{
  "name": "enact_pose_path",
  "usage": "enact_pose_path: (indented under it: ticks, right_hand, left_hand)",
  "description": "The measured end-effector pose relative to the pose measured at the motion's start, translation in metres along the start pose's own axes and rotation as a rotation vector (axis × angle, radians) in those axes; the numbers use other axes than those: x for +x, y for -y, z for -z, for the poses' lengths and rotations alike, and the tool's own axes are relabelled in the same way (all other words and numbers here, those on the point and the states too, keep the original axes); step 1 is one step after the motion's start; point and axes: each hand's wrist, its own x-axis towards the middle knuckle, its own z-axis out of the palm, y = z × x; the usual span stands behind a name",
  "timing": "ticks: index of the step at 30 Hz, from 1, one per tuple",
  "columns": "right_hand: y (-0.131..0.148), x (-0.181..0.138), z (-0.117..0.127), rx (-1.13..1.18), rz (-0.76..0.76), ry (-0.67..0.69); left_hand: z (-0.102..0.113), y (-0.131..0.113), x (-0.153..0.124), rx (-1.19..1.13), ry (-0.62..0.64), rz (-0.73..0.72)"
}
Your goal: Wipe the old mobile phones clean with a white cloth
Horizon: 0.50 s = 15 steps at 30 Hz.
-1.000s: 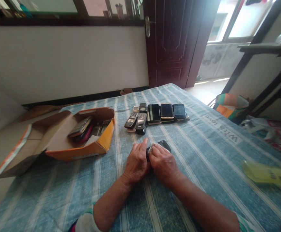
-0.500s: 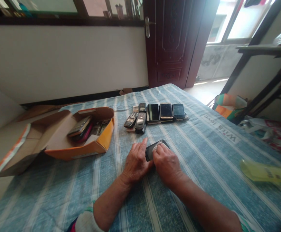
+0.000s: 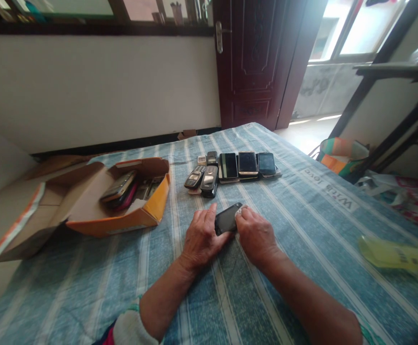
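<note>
A dark smartphone (image 3: 226, 219) lies tilted over the striped sheet, its screen facing up. My left hand (image 3: 202, 235) grips its left end, with the thumb along the near edge and fingers at the far side. My right hand (image 3: 257, 235) is closed on a small white tissue (image 3: 240, 210) at the phone's right end. Most of the tissue is hidden in my fingers. Just beyond my hands sit several old phones: a keypad phone (image 3: 209, 181), another keypad phone (image 3: 194, 177), and smartphones such as the gold-rimmed one (image 3: 248, 163).
An open orange cardboard box (image 3: 115, 229) with phones inside stands at the left, its lid folded out. A yellow plastic bag (image 3: 397, 255) lies at the right on the striped bed sheet (image 3: 302, 230). Beyond the bed are a dark red door (image 3: 254, 62) and a dark table (image 3: 395, 72).
My right hand with the tissue has slid right, from the middle of the phone's screen to its right end. More of the screen shows now. My left hand keeps its hold.
</note>
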Motion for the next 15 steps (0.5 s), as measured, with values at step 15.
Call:
enact_pose_path:
  ticks: [15]
  right_hand:
    - [0.021, -0.010, -0.006, 0.011, 0.103, -0.066]
  left_hand:
    - [0.001, 0.001, 0.000, 0.016, 0.005, -0.019]
